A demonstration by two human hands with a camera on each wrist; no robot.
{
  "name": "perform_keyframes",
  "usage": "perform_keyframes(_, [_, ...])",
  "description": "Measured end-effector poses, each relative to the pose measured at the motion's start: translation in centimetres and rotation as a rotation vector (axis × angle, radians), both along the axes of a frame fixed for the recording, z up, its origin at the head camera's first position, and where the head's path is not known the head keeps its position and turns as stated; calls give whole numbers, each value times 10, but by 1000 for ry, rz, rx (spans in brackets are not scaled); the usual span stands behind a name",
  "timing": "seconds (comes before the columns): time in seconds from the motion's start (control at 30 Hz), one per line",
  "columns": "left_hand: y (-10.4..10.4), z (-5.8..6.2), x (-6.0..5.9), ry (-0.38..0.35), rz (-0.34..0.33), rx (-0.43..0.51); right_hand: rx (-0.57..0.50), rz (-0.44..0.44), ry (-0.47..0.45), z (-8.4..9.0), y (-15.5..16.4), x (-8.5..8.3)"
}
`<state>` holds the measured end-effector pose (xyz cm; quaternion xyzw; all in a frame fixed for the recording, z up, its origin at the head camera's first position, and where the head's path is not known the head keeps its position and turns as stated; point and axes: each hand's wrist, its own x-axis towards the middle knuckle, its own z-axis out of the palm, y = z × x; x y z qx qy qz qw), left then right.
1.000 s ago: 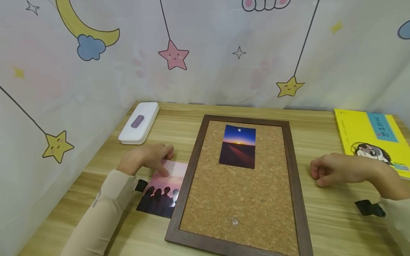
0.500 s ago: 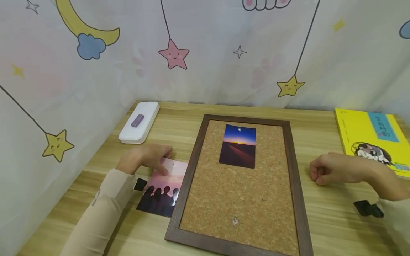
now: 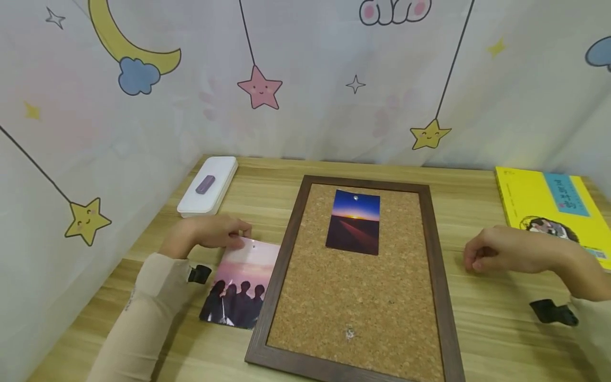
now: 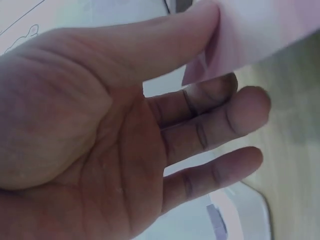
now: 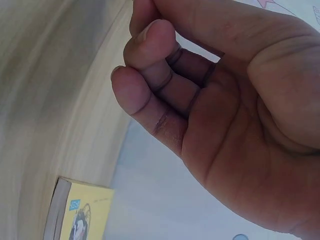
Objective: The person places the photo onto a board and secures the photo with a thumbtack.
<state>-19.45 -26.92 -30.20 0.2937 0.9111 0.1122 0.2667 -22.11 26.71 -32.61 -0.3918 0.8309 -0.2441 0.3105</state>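
Observation:
My left hand (image 3: 215, 232) pinches the top left corner of a photo print (image 3: 248, 270) at the left of the head view. That print has a pink sky and several dark silhouettes. In the left wrist view the thumb lies against the pink corner (image 4: 270, 35). A framed cork board (image 3: 363, 297) lies to its right. Near its top a sunset photo (image 3: 353, 228) is fixed by a small pin (image 3: 355, 198). My right hand (image 3: 506, 249) is right of the board, fingers loosely curled, with nothing visible in it; its thumb tip is cut off in the right wrist view.
A white case (image 3: 210, 188) with a small purple block (image 3: 205, 184) on it stands at the back left. At the back right lies a yellow book (image 3: 530, 196). A patterned curtain (image 3: 310, 106) borders the wooden table (image 3: 267, 170).
My left hand has slid slightly left, off the photo's face to its corner, and the silhouette photo has shifted a little left. My right hand has barely moved.

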Motion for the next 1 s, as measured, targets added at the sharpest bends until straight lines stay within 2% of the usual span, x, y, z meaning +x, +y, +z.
perform_keyframes(0.27, [-5, 14, -2, 30, 53, 10, -22, -11, 49, 11, 1, -1])
perform_keyframes(0.47, [-6, 24, -3, 68, 46, 27, 2, -41, 92, 22, -5, -3])
perform_keyframes(0.63, [-5, 33, -4, 96, 51, 15, -30, -4, 145, 26, -12, -5])
perform_keyframes(0.8, [-3, 41, -5, 103, 79, 26, -41, -17, 110, 31, -17, -7])
perform_keyframes(1.0, [1, 44, -8, 137, 61, 64, -73, 6, 136, 37, -22, -8])
